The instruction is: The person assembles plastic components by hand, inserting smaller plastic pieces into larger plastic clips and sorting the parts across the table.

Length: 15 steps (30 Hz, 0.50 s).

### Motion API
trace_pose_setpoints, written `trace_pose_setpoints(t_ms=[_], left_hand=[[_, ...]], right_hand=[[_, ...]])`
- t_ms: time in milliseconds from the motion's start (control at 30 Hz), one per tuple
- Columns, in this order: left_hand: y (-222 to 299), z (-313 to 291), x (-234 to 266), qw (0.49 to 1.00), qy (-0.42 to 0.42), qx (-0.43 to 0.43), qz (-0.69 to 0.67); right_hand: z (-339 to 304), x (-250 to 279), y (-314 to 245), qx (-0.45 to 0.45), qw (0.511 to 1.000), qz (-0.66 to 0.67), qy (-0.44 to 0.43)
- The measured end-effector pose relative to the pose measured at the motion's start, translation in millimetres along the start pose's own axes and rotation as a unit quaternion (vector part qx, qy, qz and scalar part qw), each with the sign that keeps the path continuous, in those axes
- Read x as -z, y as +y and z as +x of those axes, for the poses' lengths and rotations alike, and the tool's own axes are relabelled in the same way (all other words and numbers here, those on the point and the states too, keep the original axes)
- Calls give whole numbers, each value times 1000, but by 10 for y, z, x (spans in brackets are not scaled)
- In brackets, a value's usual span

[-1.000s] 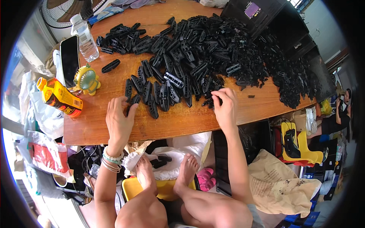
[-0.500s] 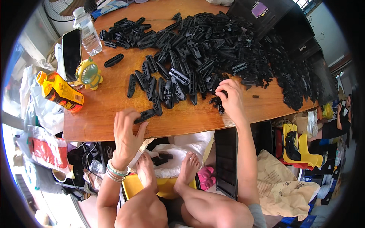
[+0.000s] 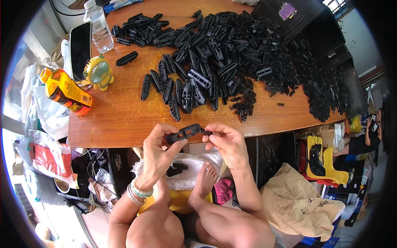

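Above the table's front edge, my left hand (image 3: 158, 152) grips a long black plastic part (image 3: 186, 132) with slots along its side. My right hand (image 3: 230, 147) pinches a small black piece (image 3: 207, 133) against or just beside the part's right end; whether the two are joined cannot be made out. Beyond my hands, several similar long black parts (image 3: 187, 97) lie spread on the wooden table (image 3: 136, 120). A little heap of tiny black pieces (image 3: 245, 103) sits to their right.
A large pile of black parts (image 3: 231, 37) covers the table's back and right, beside black bins (image 3: 304, 25). At left stand a yellow drink bottle (image 3: 68, 91), a small yellow fan (image 3: 98, 72), a phone (image 3: 80, 51) and a clear bottle (image 3: 99, 31). White sacking (image 3: 194, 163) lies below.
My left hand has lifted a long black part off the table. My right hand has come back from the small-piece heap with a piece, and both hands now meet at the table's front edge.
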State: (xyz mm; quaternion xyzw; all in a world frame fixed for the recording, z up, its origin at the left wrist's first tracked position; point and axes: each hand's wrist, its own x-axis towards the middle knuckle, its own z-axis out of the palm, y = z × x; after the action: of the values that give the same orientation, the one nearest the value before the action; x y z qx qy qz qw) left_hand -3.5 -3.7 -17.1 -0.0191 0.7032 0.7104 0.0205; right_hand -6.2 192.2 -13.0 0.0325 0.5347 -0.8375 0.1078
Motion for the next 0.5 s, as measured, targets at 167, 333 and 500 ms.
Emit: trace_pose_setpoints(t_ms=[167,333,500], left_hand=[[13,-100,-152,1000,7,6,7],[10,-192,-184,987,-71,70,-130],[149,-120,-149,971,-181,120,-98]], right_hand=[[-167,-127,-17,61,988,-133,56],[-253,-174,125,111,982,-115,99],[-306,-199,84,118,977,-167,55]])
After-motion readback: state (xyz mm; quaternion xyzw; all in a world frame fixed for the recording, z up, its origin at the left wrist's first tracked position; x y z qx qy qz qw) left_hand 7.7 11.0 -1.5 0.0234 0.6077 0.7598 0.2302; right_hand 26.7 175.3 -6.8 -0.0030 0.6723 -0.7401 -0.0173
